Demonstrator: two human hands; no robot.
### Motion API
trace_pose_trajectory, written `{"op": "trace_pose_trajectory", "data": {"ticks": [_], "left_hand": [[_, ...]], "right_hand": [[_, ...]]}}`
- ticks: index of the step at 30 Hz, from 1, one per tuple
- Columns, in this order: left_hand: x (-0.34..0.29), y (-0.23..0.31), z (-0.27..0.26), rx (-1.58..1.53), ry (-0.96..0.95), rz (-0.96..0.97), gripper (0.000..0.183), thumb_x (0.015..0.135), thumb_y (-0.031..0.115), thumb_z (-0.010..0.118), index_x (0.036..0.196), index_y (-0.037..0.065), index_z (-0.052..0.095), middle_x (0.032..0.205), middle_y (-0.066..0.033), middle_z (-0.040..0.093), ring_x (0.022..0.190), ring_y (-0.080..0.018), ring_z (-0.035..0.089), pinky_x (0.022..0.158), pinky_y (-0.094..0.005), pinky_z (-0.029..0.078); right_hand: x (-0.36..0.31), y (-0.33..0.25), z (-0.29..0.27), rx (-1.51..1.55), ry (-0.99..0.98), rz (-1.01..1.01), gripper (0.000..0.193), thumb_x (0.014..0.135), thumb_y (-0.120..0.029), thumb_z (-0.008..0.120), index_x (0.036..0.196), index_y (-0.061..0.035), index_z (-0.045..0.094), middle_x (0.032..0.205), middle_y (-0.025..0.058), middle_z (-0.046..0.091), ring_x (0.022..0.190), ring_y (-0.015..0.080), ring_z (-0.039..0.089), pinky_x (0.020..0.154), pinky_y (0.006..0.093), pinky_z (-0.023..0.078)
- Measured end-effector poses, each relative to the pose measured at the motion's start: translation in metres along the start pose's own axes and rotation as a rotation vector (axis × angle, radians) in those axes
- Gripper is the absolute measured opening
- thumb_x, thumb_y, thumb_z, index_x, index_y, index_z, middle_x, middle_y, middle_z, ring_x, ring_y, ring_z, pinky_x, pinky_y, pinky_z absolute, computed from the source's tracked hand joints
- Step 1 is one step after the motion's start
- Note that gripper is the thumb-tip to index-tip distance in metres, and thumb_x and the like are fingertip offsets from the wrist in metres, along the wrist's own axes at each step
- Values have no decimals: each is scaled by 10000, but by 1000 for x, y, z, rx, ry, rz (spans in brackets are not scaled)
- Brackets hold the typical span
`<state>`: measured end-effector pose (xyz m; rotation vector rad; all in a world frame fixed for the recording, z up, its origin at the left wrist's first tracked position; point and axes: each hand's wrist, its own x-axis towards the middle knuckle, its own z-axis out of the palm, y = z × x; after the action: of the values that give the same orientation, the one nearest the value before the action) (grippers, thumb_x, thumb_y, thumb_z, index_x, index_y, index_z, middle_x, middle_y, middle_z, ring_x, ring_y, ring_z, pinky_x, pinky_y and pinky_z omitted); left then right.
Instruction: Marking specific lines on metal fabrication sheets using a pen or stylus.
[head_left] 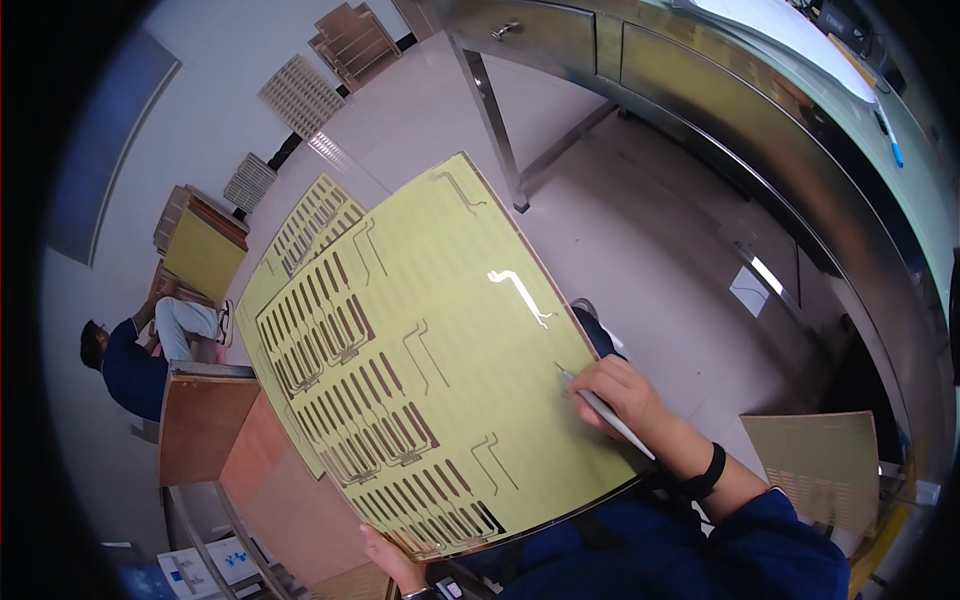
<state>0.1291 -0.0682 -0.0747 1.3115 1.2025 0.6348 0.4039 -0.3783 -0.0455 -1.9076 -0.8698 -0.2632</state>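
A slip of the pen-like tool (617, 421) could scratch the yellow-green panel (455, 350), since the right hand's (618, 392) grip, closed round its shaft, keeps the tip near the surface. The left hand (393, 560) meets the lower-left edge, its closure unclear. Patterned with dark slots and bent lines, the panel tilts before the blue clothing (650, 545).

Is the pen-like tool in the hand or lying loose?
In the hand: the right hand grips the pen-like tool, its tip pointing toward the board.
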Motion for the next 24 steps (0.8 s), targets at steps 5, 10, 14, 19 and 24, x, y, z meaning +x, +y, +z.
{"op": "trace_pose_trajectory", "data": {"ticks": [5, 10, 14, 19, 24], "left_hand": [[-2, 4, 3, 42, -37, 78, 468, 1015, 380, 379, 1089, -49, 552, 1000, -103, 631, 848, -172, 617, 728, -326, 523], [3, 1, -3, 72, -33, 33, 514, 1010, 389, 393, 1156, -80, 542, 1068, -119, 620, 889, -173, 595, 790, -310, 493], [4, 0, -6, 105, 13, 38, 530, 1010, 395, 384, 1180, -84, 534, 1098, -125, 612, 929, -186, 590, 826, -318, 486], [8, -4, -9, 156, -14, 68, 532, 1010, 391, 382, 1191, -88, 527, 1133, -131, 599, 975, -192, 576, 865, -321, 469], [5, 0, -5, 161, 2, 28, 528, 1012, 385, 381, 1206, -86, 519, 1159, -128, 591, 1000, -189, 569, 884, -317, 458]], "right_hand": [[2, 2, -1, -17, -40, -52, 252, 669, 20, 694, 908, -30, 630, 961, 64, 607, 787, 224, 577, 643, 293, 486], [-2, 10, -4, 46, -13, -66, 274, 669, 22, 691, 929, -32, 625, 940, 73, 629, 790, 230, 606, 666, 293, 498], [-6, 10, -9, 122, -55, -76, 232, 680, -8, 695, 890, -51, 608, 890, 73, 649, 769, 225, 626, 679, 305, 509], [-11, 13, -15, 81, -111, -111, 187, 686, -27, 696, 836, -69, 593, 888, 58, 655, 764, 209, 628, 681, 302, 509], [-11, 13, -12, 65, -118, -127, 176, 685, -30, 700, 822, -73, 597, 893, 50, 656, 775, 202, 628, 680, 293, 505]]}}
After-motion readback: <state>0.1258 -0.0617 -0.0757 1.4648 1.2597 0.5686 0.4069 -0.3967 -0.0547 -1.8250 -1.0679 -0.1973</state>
